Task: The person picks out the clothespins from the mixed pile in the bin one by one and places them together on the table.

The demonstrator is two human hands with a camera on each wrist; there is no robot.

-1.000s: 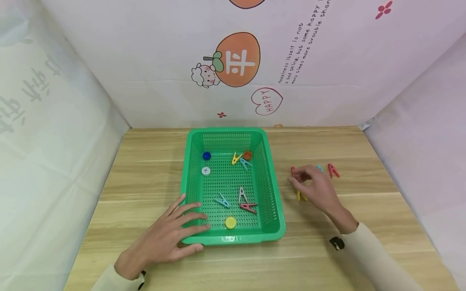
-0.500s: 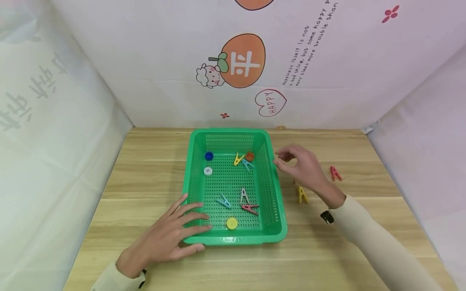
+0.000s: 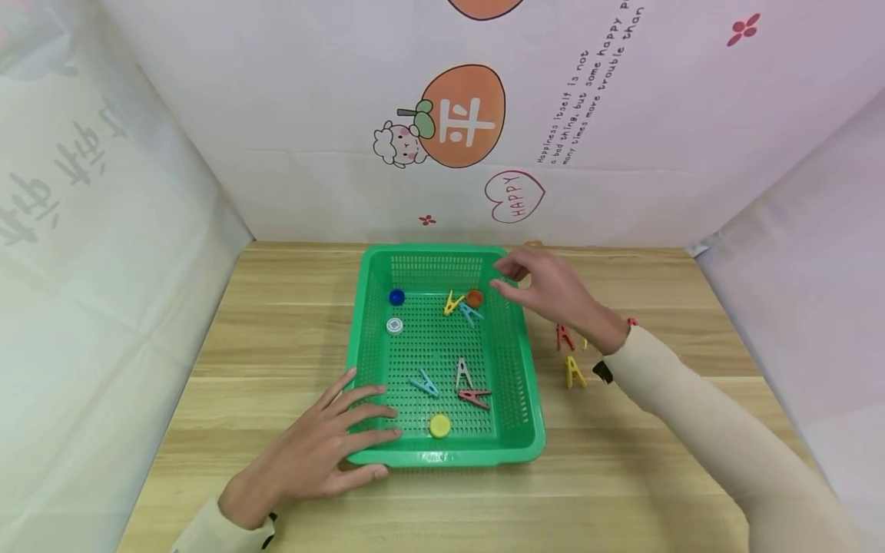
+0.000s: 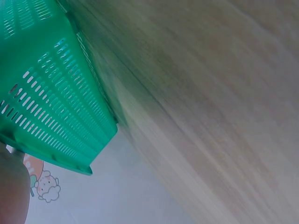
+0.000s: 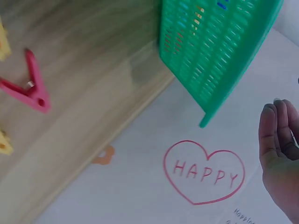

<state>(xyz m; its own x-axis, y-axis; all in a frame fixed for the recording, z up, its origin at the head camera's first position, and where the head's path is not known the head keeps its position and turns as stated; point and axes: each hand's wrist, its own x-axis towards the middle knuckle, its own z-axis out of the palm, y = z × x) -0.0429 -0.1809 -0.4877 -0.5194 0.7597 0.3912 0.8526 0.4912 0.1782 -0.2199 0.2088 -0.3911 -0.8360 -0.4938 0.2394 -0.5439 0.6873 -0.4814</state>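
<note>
My left hand (image 3: 304, 445) lies over the near left corner of a green plastic basket (image 3: 445, 458), its spread fingers reaching across the rim. Over the far right corner of the basket is my right hand (image 3: 546, 284), with bent fingers and the thumb tip a little apart from them. Whether something small sits between these fingertips cannot be told. Inside the basket are a yellow clothespin (image 3: 452, 302), two light blue clothespins (image 3: 425, 383), a grey clothespin (image 3: 463, 373), and a dark red clothespin (image 3: 474, 397).
Bottle caps also lie in the basket: blue (image 3: 397, 297), white (image 3: 394, 326), orange (image 3: 475, 298) and yellow (image 3: 439, 425). Right of it on the wooden table (image 3: 622, 468) are a red clothespin (image 3: 564, 336) and a yellow clothespin (image 3: 574, 372); others are partly behind the right forearm.
My right hand has moved left and away from me, from the loose clothespins to above the basket's far right corner. The left hand stays on the basket.
</note>
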